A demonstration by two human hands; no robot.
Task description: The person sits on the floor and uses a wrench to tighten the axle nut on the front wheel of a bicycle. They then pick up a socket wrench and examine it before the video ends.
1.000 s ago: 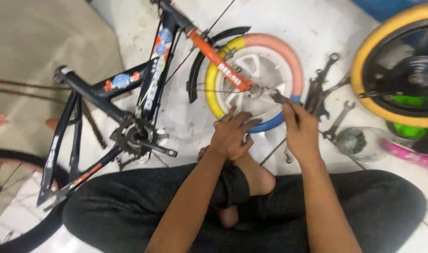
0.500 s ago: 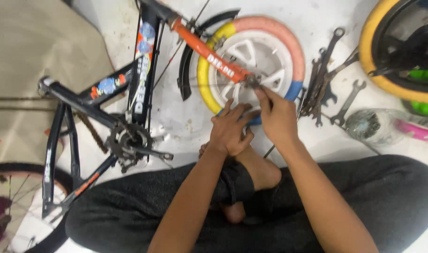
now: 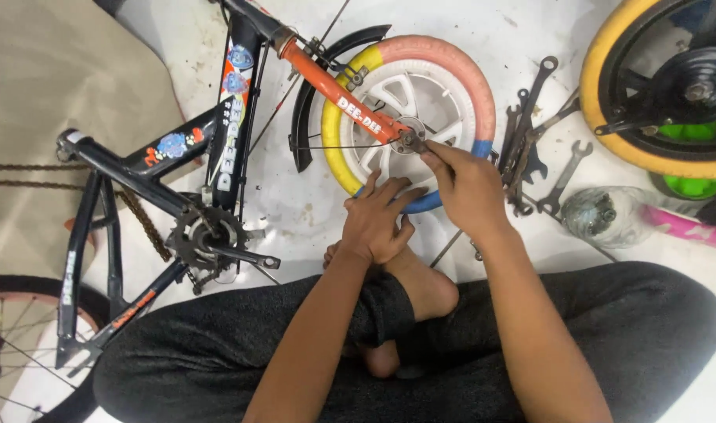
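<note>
head view, looking down over crossed legs in dark trousers onto a white floor. a small child's bicycle (image 3: 217, 168) lies on its side, with a black frame bearing cartoon stickers, an orange fork (image 3: 334, 94), a black mudguard (image 3: 311, 86) and a bare chainring with crank (image 3: 209, 239). its front wheel (image 3: 409, 117) has a white plastic hub disc and a tyre in three colour bands: yellow, pink and blue. the right hand (image 3: 468, 184) reaches to the wheel's axle nut (image 3: 410, 141), fingertips pinched narrow on it. the left hand (image 3: 377, 223) rests just below, fingers spread loosely against the blue part of the tyre, holding nothing that shows. to the right lies a heap of spanners (image 3: 530, 149), at least four, overlapping so the exact count cannot be told. one clear plastic bottle (image 3: 605, 215) lies beside them. two more wheels show: one yellow-tyred (image 3: 609, 117) at upper right, one spoked (image 3: 13, 345) at lower left.
</note>
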